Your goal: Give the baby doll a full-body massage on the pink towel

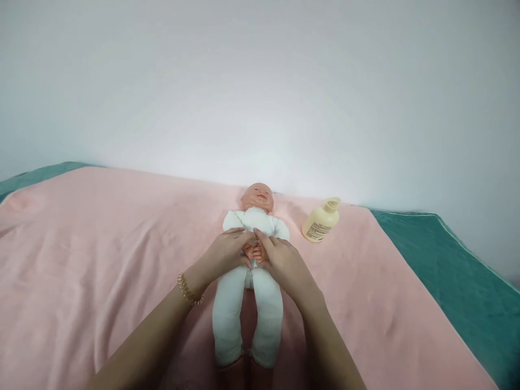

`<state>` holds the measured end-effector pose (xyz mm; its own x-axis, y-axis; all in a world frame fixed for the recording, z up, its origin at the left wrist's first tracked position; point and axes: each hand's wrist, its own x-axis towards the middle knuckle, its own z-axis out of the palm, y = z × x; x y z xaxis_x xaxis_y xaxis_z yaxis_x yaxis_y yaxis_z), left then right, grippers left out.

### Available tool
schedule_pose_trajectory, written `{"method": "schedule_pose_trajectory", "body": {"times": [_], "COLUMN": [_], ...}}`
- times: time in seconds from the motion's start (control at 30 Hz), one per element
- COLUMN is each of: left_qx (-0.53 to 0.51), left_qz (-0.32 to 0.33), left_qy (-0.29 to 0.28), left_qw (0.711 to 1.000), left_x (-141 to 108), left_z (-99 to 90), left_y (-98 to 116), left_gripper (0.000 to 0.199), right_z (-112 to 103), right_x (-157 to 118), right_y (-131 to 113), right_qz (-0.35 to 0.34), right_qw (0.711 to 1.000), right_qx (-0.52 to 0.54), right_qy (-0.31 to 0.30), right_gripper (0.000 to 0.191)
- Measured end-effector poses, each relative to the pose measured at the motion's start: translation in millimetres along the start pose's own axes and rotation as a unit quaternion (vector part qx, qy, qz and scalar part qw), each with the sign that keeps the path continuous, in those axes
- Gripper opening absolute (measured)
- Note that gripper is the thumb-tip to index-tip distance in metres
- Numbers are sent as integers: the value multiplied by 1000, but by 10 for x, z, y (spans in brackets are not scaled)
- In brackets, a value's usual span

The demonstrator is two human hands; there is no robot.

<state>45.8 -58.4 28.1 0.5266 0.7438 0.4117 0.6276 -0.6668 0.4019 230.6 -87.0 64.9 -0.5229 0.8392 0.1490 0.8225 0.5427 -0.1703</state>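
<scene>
A baby doll [227, 311] with a white cloth body lies on its back, its head away from me and its legs toward me. My left hand [228, 250] is closed around one of the doll's arms near the wrist. The other arm is gripped the same way by my right hand [284, 264]. Both small plastic doll hands [257, 252] show between my thumbs, brought together over the belly. My fingers partly cover the doll's forearms.
A pale yellow pump bottle [320, 221] with a printed label stands right of the doll. Under both spreads a pink blanket [134, 260], wrinkled at the left. A green quilted cover [459, 271] shows past its edges. Behind rises a plain white wall [260, 92].
</scene>
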Motion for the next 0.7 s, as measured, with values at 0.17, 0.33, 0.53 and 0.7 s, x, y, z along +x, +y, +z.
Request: {"method": "schedule_pose_trajectory", "body": {"times": [0.17, 0.33, 0.53, 0.7], "left_qx": [16, 86, 149, 121], "left_qz": [35, -30, -253, -378], "left_qy": [13, 71, 88, 39], "left_qw": [999, 993, 952, 917], "left_x": [-30, -165, -477, -684], "left_z": [-58, -498, -1007, -984], "left_y": [-33, -104, -446, -855], "left_gripper": [29, 30, 27, 16], "right_z": [-86, -380, -472, -348], "right_x": [-19, -191, -465, -523], "right_y": [21, 234, 775, 1191], "right_qz": [5, 96, 264, 362], "right_qw": [1000, 991, 959, 925], "right_qx": [25, 94, 93, 106], "right_qy": [-6, 17, 38, -37], "right_gripper": [52, 48, 40, 30]}}
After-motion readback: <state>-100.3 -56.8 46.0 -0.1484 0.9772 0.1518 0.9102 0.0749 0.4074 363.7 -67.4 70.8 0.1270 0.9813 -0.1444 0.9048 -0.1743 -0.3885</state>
